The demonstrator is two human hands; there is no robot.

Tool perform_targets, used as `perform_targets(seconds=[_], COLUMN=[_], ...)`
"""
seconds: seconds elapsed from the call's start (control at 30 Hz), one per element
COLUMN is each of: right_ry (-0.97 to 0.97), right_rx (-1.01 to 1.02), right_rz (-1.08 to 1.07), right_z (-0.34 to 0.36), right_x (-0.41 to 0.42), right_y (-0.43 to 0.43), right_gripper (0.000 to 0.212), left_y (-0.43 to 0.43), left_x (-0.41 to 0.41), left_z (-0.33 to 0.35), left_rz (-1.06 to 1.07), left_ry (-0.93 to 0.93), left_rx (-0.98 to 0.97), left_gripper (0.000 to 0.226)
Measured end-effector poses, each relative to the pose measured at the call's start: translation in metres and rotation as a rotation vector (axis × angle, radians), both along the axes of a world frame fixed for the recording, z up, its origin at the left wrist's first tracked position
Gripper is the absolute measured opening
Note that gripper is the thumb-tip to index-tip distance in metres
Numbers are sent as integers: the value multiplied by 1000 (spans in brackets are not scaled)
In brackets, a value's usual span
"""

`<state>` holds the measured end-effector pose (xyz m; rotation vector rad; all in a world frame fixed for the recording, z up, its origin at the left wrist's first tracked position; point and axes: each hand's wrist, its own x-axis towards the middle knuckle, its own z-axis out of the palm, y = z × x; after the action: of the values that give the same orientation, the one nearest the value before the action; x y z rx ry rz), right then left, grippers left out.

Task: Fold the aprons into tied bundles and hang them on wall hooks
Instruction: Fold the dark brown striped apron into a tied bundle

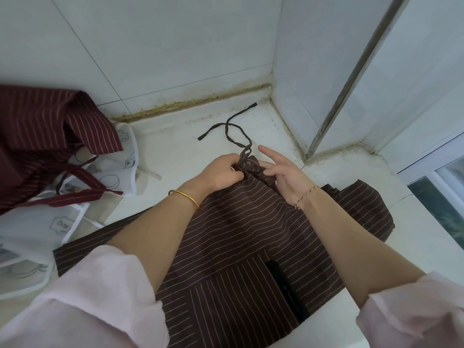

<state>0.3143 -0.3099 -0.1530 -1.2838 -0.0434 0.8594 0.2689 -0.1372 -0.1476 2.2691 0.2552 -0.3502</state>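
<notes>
Head view looks down into a tiled corner, where a brown striped apron (246,222) lies spread on the white table (170,151). Its narrow top end points toward the wall (150,46) and its wide skirt runs back toward the person. This puts the part being worked on at a comfortable reach, with the loose cloth lying flat.

The left hand (221,172) is at the apron's top edge. Its fingers (237,173) are curled and clenched on the bunched cloth where the ties (227,130) start, probably to anchor that end so it cannot slide. The ties run twisted together away from the hands, then part and trail loose across the table toward the corner, where they are out of the way until needed.

The right hand (286,177) is just beside the same spot. Its fingers (270,150) are spread and released and grasp nothing. The lower ones rest on the fabric, apparently steadying or smoothing it, while the upper ones point clear of it.

Folding looks barely begun: the apron is mostly unfolded, no bundle is formed, and no hook is in sight. A black strip (286,290) lies on the skirt, and I cannot tell what it is.

To the left, a maroon striped apron (42,136) is heaped over white printed aprons (118,156), well apart from the hands and likely waiting their turn.
</notes>
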Motion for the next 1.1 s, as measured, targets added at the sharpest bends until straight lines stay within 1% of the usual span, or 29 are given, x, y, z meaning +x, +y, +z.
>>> perform_targets(seconds=[0.1, 0.17, 0.23, 0.33, 0.4, 0.47, 0.53, 0.6, 0.67, 0.73, 0.8, 0.9, 0.97, 1.03, 1.07, 1.1], right_ry=[146, 185, 233, 271, 278, 256, 195, 164, 193, 235, 224, 118, 19, -139, -232, -313], right_rx=[130, 173, 207, 167, 148, 110, 28, -5, 56, 144, 155, 4, -126, -337, -455, -546], right_rz=[-120, -182, -254, -316, -326, -333, -336, -378, -482, -602, -640, -510, -420, -304, -233, -171], right_z=[-1, -2, -3, -5, -4, -4, -4, -4, -3, -3, -4, -3, -4, -5, -5, -5], right_x=[5, 7, 6, 4, 3, 4, 7, 11, 13, 14, 14, 14, 15, 17, 18, 17], right_y=[2, 5, 7, 12, 14, 13, 10, 7, 5, 5, 6, 6, 4, 3, 3, 3], right_gripper=[63, 58, 58, 55, 54, 50, 43, 37, 32, 28, 29, 38, 35, 32, 31, 30], left_y=[1, 1, -1, -8, -11, -10, -5, -2, 0, 3, 4, 8, 10, 10, 10, 10], left_x=[-2, -2, -1, 1, 1, 0, -2, -5, -6, -5, -5, -8, -13, -16, -16, -16], left_z=[-2, -1, 2, 7, 8, 4, -1, -4, -6, -6, -6, -6, -4, -4, -5, -7], left_rz=[-22, -35, -76, -167, -200, -197, -190, -183, -182, -169, -139, -96, -66, -38, -33, -40], left_ry=[1, 4, 13, 19, 13, 12, 28, 31, -20, -49, -5, 64, 118, 138, 120, 82], left_rx=[32, 50, 81, 181, 251, 296, 318, 259, 179, 132, 78, 6, -38, -47, -16, 39], left_gripper=[14, 13, 12, 12, 21, 19, 15, 22, 27, 26, 23, 15, 27, 42, 44, 42])
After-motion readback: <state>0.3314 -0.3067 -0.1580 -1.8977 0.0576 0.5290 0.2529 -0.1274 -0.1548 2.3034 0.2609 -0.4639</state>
